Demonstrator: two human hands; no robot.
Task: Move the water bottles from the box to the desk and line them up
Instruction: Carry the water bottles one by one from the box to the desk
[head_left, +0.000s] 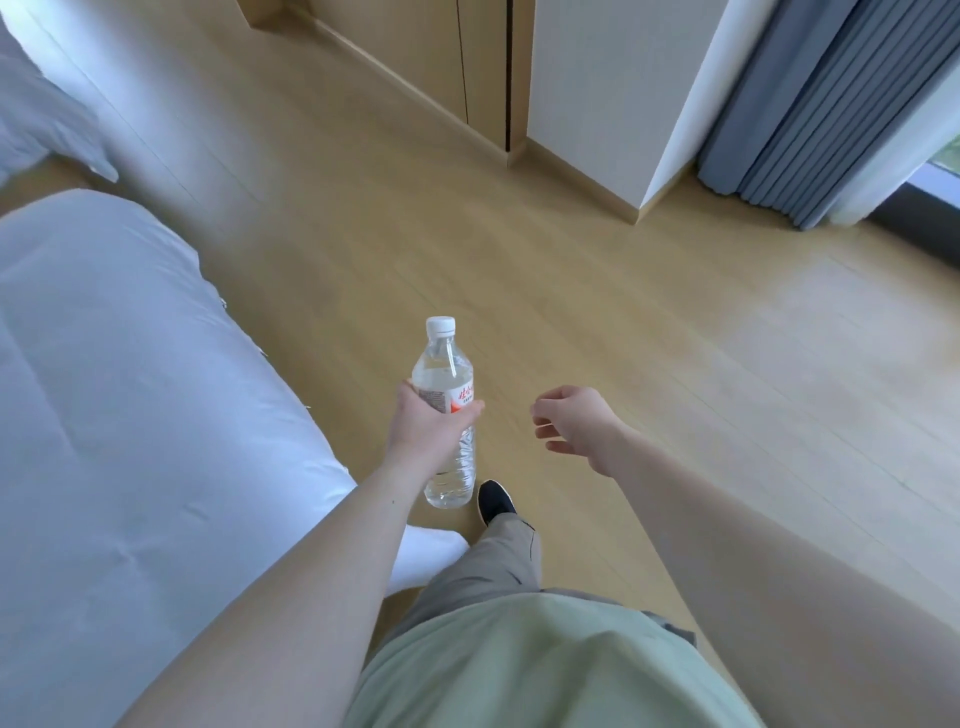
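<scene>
Light wooden plank floor (571, 322) fills the view, with a white-sheeted bed (130, 389) left of the clear plastic water bottle with white cap (445, 410). Left hand (426, 421) wraps its fingers round the bottle's labelled middle, keeping it upright, apparently for carrying. Right hand (576, 421), right of the bottle, hangs loosely curled, holding nothing. Neither box nor table is visible.

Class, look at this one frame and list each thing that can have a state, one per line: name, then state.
water bottle: capped, upright, off the floor, gripped round its label
left hand: grips the water bottle
right hand: holds nothing, fingers loosely curled
cupboard doors: closed
curtain: bunched to one side of the window
bed cover: spread over the bed, wrinkled
</scene>
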